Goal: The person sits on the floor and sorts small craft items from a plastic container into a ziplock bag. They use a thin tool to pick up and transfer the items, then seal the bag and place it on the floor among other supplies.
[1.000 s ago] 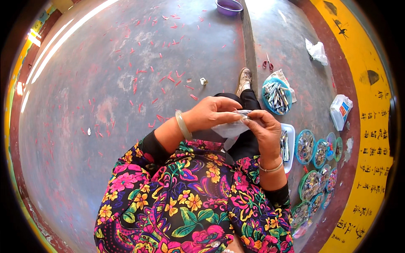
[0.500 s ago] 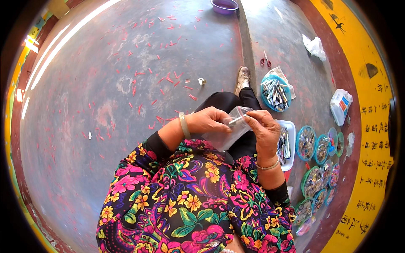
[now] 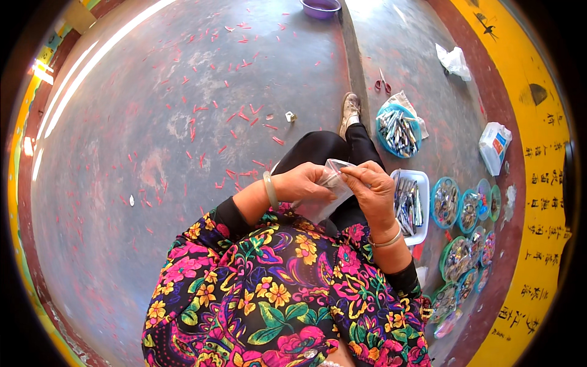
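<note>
Over my lap I hold a clear plastic bag (image 3: 319,208) between my two hands. My left hand (image 3: 304,183) is closed on the bag's left side, fingers pinching it near the mouth. At the bag's upper right edge, my right hand (image 3: 374,189) pinches the plastic between thumb and fingers. What lies inside the bag is hard to make out through the folds. Just right of my right hand, a white tray (image 3: 426,211) holds several pen-like sticks (image 3: 408,199).
A blue basket (image 3: 384,142) of similar sticks stands ahead on a cloth, with red-handled scissors (image 3: 383,84) beyond. Several round baskets (image 3: 445,202) of small parts sit at right. White plastic packages (image 3: 494,147) lie near the yellow wall; a purple basin (image 3: 320,8) is far ahead. Red scraps litter the floor.
My right hand has shifted slightly left, closer to my left hand. The white stick seen at the bag's mouth between my hands no longer shows.
</note>
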Available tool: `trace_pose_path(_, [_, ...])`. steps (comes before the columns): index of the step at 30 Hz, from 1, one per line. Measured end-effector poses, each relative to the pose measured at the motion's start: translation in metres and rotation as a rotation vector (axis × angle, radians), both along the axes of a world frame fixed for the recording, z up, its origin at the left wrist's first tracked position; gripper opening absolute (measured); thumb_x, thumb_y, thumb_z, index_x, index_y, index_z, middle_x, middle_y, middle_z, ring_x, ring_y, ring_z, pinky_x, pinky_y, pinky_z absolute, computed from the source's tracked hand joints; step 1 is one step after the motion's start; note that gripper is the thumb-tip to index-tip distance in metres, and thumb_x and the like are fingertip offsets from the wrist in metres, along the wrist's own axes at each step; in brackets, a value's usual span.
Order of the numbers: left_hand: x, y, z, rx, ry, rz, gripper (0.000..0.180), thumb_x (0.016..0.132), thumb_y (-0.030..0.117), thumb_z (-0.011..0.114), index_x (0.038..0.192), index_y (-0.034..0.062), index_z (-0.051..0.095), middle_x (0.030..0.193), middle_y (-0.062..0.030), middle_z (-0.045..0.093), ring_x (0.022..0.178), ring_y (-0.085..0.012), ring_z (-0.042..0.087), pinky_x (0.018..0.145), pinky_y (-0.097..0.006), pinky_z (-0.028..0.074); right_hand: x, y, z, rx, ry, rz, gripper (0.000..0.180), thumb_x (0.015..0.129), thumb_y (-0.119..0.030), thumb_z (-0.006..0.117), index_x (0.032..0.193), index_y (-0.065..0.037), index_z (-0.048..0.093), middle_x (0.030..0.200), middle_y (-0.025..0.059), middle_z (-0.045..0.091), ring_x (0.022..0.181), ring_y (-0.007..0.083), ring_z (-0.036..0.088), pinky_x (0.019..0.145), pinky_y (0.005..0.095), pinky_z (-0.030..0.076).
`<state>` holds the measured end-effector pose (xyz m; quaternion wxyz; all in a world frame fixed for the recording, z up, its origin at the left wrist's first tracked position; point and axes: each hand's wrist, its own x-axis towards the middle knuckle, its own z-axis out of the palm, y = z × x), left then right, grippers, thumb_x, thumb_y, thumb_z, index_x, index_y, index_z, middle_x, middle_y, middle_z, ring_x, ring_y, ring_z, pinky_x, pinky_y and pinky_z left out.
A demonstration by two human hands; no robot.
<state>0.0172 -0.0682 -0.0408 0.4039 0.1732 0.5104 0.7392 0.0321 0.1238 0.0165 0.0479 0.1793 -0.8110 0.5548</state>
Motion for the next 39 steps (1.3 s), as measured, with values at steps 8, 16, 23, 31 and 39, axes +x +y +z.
trace_pose_path(8, [0.001, -0.001, 0.0, 0.142, -0.144, 0.201, 0.015, 0.082, 0.006, 0.065, 0.097, 0.0015, 0.062, 0.085, -0.0009, 0.063, 0.073, -0.0078, 0.059, 0.066, -0.023, 0.049, 0.003, 0.009, 0.002, -0.096, -0.055, -0.116, 0.032, 0.083, -0.007, 0.068, 0.113, 0.0, 0.06, 0.071, 0.0017, 0.059, 0.063, 0.0081, 0.051, 0.057, 0.0217, 0.042])
trace_pose_path(16, [-0.007, 0.001, 0.001, 0.246, -0.046, 0.44, 0.004, 0.084, 0.006, 0.063, 0.086, 0.0044, 0.06, 0.078, -0.0014, 0.059, 0.068, -0.0104, 0.056, 0.064, -0.025, 0.047, -0.003, 0.014, -0.014, -0.667, -0.488, 0.079, 0.037, 0.082, -0.012, 0.07, 0.114, 0.0, 0.054, 0.099, 0.0044, 0.061, 0.1, 0.0127, 0.056, 0.088, 0.025, 0.042])
trace_pose_path(23, [-0.003, 0.009, -0.003, 0.265, -0.086, 0.503, 0.006, 0.086, 0.006, 0.061, 0.091, 0.0044, 0.058, 0.078, -0.0029, 0.06, 0.068, -0.0125, 0.058, 0.064, -0.027, 0.047, 0.01, 0.001, -0.033, -0.507, -0.306, -0.167, 0.012, 0.092, -0.015, 0.059, 0.088, -0.004, 0.059, 0.071, -0.0026, 0.054, 0.062, 0.0053, 0.05, 0.057, 0.0187, 0.04])
trace_pose_path(31, [-0.003, 0.011, -0.007, 0.197, 0.047, 0.567, 0.006, 0.086, 0.005, 0.059, 0.093, 0.0037, 0.058, 0.08, -0.0036, 0.061, 0.07, -0.013, 0.058, 0.068, -0.028, 0.048, 0.013, 0.004, -0.038, -0.227, -0.048, -0.379, 0.013, 0.093, -0.014, 0.057, 0.09, -0.002, 0.06, 0.064, -0.0017, 0.048, 0.056, 0.0051, 0.04, 0.05, 0.0214, 0.037])
trace_pose_path(39, [-0.002, 0.01, 0.029, -0.076, 0.093, 0.483, 0.014, 0.086, 0.004, 0.062, 0.1, 0.0012, 0.062, 0.085, -0.0012, 0.063, 0.063, -0.006, 0.056, 0.051, -0.017, 0.043, 0.014, 0.018, -0.068, -0.25, 0.08, -0.377, 0.011, 0.093, -0.012, 0.055, 0.094, -0.002, 0.059, 0.063, 0.008, 0.052, 0.054, 0.0135, 0.048, 0.052, 0.0262, 0.042])
